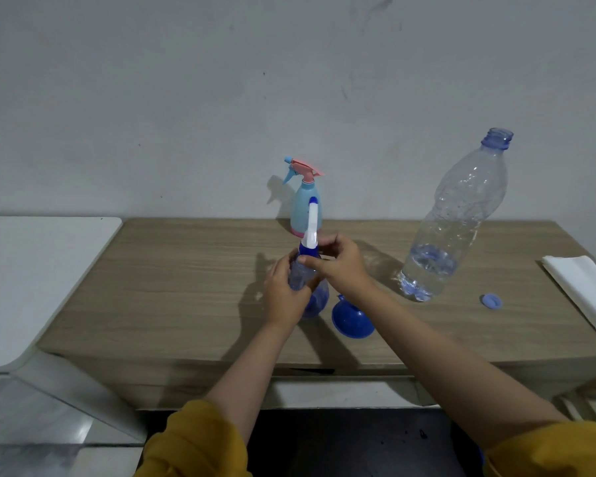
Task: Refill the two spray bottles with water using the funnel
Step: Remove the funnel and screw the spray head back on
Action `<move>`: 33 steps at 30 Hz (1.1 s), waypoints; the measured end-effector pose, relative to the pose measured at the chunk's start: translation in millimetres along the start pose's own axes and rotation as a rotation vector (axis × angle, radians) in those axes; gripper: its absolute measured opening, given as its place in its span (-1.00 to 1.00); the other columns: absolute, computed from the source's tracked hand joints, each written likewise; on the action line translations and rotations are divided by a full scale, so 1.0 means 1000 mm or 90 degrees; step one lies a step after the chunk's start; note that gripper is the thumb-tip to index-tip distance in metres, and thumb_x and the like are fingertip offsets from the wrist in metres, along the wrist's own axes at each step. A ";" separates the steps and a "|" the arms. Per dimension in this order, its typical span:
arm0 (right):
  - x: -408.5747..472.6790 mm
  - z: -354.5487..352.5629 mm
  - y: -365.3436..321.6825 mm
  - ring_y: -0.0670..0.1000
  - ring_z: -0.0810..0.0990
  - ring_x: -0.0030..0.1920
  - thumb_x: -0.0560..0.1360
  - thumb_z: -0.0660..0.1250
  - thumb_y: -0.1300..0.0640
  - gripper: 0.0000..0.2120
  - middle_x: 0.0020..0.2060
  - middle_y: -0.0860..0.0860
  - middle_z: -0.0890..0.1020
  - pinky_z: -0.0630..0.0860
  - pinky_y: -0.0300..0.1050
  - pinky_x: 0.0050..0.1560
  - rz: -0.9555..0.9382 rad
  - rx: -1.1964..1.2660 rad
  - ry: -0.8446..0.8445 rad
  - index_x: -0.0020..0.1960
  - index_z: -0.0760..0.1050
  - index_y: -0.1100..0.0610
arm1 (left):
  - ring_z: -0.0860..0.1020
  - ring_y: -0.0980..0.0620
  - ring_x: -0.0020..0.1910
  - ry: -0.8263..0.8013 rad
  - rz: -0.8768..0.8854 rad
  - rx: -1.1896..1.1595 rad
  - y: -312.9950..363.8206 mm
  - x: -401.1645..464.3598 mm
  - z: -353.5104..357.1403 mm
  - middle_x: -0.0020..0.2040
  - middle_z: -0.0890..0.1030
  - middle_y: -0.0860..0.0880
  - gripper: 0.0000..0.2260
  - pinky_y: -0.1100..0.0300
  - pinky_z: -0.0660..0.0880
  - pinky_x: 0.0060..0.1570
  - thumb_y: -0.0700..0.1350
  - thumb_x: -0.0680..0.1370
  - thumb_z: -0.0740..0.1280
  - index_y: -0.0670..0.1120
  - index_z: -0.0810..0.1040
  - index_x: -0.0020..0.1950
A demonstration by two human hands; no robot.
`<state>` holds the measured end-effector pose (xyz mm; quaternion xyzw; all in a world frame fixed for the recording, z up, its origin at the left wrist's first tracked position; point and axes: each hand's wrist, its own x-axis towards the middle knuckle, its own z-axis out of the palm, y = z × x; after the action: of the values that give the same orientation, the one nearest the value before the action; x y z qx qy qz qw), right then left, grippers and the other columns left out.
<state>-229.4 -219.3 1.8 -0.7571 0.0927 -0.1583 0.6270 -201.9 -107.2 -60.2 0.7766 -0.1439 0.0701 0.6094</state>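
Both forearms extend over the tabletop [186,287]: left hand [284,297] wrapped around the upright blue spray bottle [312,297], right hand [341,266] fingers pinching its collar, blue funnel [353,320] lying just beside.

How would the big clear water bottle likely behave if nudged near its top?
The water bottle would probably tip easily: it is tall and only a little water sits at its base. Its thin crinkled walls likely flex under pressure. Uncapped, it could spill across the table.

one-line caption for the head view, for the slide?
Both hands on the clear blue spray bottle, right hand at its collar; blue funnel lies on the wooden table.
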 end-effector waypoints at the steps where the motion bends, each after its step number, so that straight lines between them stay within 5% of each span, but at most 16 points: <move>1: 0.000 0.000 0.002 -0.01 0.63 0.01 0.34 0.53 0.26 -0.68 -0.04 0.05 0.65 0.59 -0.14 0.07 -0.002 0.006 -0.003 0.04 0.51 0.14 | 0.54 0.10 0.13 -0.001 0.003 -0.003 0.000 0.000 0.000 0.13 0.58 0.03 -0.50 0.08 0.54 0.08 -0.07 0.36 0.52 -0.06 0.49 0.26; 4: 0.003 -0.001 0.007 0.04 0.65 0.04 0.40 0.48 0.24 -0.71 -0.01 0.11 0.67 0.59 -0.02 0.13 -0.001 0.024 -0.011 0.11 0.56 0.23 | 0.54 0.09 0.11 0.007 0.018 0.006 0.000 0.000 -0.001 0.10 0.59 0.02 -0.49 0.11 0.53 0.07 -0.03 0.34 0.52 -0.09 0.50 0.25; 8: 0.003 0.004 0.008 0.04 0.65 0.02 0.30 0.57 0.22 -0.58 -0.01 0.13 0.66 0.60 -0.10 0.07 0.019 0.055 0.027 0.09 0.51 0.26 | 0.56 0.08 0.06 0.028 0.010 0.003 -0.004 0.001 0.003 0.06 0.61 0.01 -0.55 0.01 0.53 0.04 -0.06 0.33 0.53 -0.08 0.54 0.17; 13: 0.004 0.007 0.015 0.07 0.66 0.01 0.36 0.52 0.24 -0.72 -0.05 0.14 0.68 0.59 -0.02 0.09 -0.010 0.077 0.027 0.03 0.57 0.23 | 0.55 0.09 0.08 0.041 0.004 -0.003 -0.007 0.000 0.005 0.07 0.61 0.02 -0.51 0.10 0.52 0.05 -0.02 0.32 0.54 -0.09 0.53 0.20; 17: 0.002 0.016 0.016 0.03 0.66 0.00 0.27 0.59 0.20 -0.59 -0.04 0.11 0.66 0.60 -0.12 0.04 0.011 0.097 0.086 0.04 0.51 0.21 | 0.55 -0.01 0.04 0.049 0.011 0.011 -0.009 0.000 0.006 0.02 0.60 -0.03 -0.56 0.06 0.51 0.03 -0.08 0.31 0.52 -0.13 0.54 0.14; 20: 0.001 0.013 0.019 0.02 0.64 0.03 0.40 0.48 0.27 -0.71 0.01 0.12 0.66 0.56 -0.15 0.07 -0.025 0.096 0.042 0.10 0.55 0.20 | 0.55 0.04 0.06 0.048 0.020 0.002 -0.007 0.000 0.006 0.05 0.61 -0.01 -0.52 0.16 0.49 0.04 -0.06 0.31 0.55 -0.13 0.53 0.17; 25: 0.001 0.015 0.016 0.00 0.64 -0.06 0.29 0.57 0.27 -0.66 -0.11 0.07 0.65 0.59 -0.17 -0.01 0.007 0.119 0.089 -0.03 0.49 0.19 | 0.57 0.02 0.00 0.045 0.024 -0.010 -0.006 0.000 0.006 -0.01 0.62 -0.02 -0.53 0.06 0.53 -0.03 0.08 0.30 0.47 -0.13 0.55 0.11; 29: 0.000 0.012 0.018 0.04 0.64 0.02 0.37 0.50 0.25 -0.73 -0.02 0.09 0.66 0.57 -0.11 0.06 -0.021 0.095 0.060 0.04 0.55 0.17 | 0.55 0.04 0.06 0.046 0.020 -0.006 -0.005 -0.001 0.005 0.06 0.61 0.00 -0.47 0.20 0.49 -0.01 0.09 0.30 0.47 -0.12 0.53 0.19; 33: -0.003 0.015 0.015 -0.04 0.62 -0.08 0.31 0.56 0.23 -0.69 -0.12 0.01 0.62 0.56 -0.21 -0.02 -0.005 0.099 0.087 -0.06 0.48 0.11 | 0.56 0.04 0.01 0.040 0.023 -0.003 -0.004 -0.002 0.005 0.01 0.60 -0.01 -0.57 0.21 0.49 -0.06 -0.04 0.33 0.51 -0.14 0.54 0.14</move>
<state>-226.1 -207.7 -15.7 -0.6942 0.1195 -0.2189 0.6752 -202.7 -110.8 -65.7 0.7699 -0.1392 0.1052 0.6138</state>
